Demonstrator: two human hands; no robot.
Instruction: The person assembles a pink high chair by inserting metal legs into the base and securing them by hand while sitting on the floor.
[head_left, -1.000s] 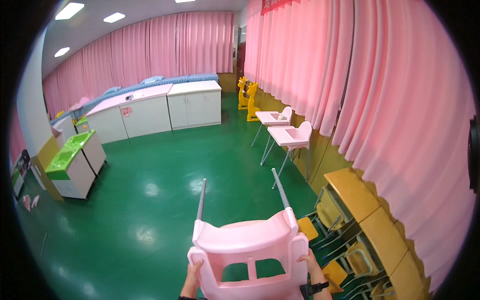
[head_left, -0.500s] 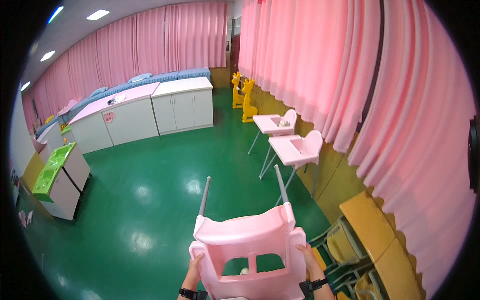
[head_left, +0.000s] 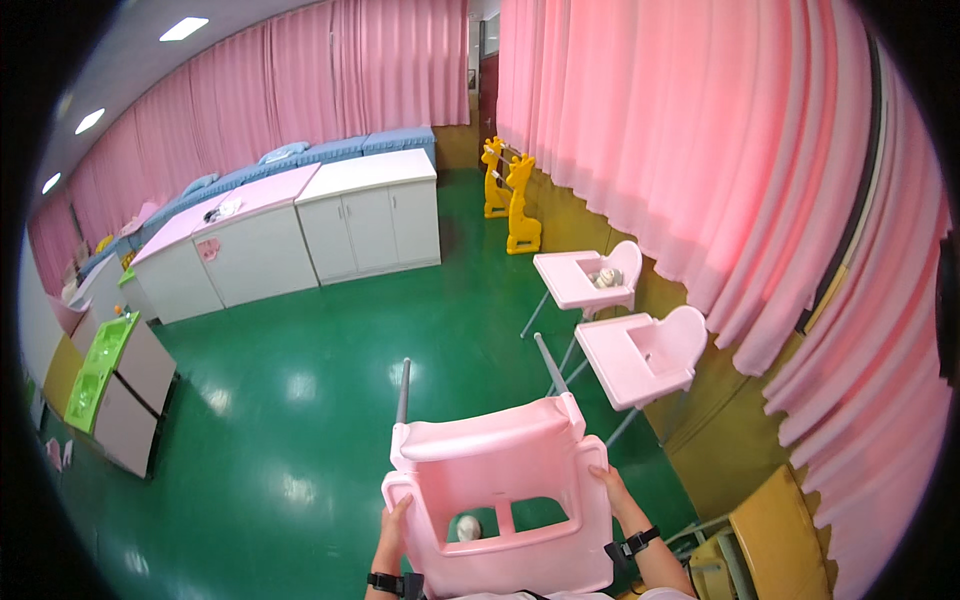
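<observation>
Carrying a pink high chair [head_left: 490,478] at 6 o'clock, close to the body, a person grips it with both hands. The left hand [head_left: 393,522] is closed on the edge at the chair's 9 o'clock side, with its thumb on top. The right hand [head_left: 614,488] is closed on the edge at the chair's 3 o'clock side, its thumb on top too. The other fingers are mostly hidden. The chair is soft pink all over, smooth and a bit shiny, with round corners. A fat, curved bar goes across its 12 o'clock end. Lower down there are two holes side by side, with a thin pink post between them. Green floor [head_left: 290,400] shows through, and so does a small pale thing, too hard to make out, in the left hole. Two thin grey legs [head_left: 402,390] poke out toward 12 o'clock, one at each corner. Each wrist wears a black band [head_left: 634,543]. Near 3 o'clock, by the wall, stand two more pink high chairs [head_left: 622,355] with flat trays, one behind the other. Two yellow giraffe shapes [head_left: 521,205] stand at 1 o'clock, a white cupboard [head_left: 368,225] at 10 o'clock, and a wooden desk [head_left: 780,535] at 4 o'clock.
</observation>
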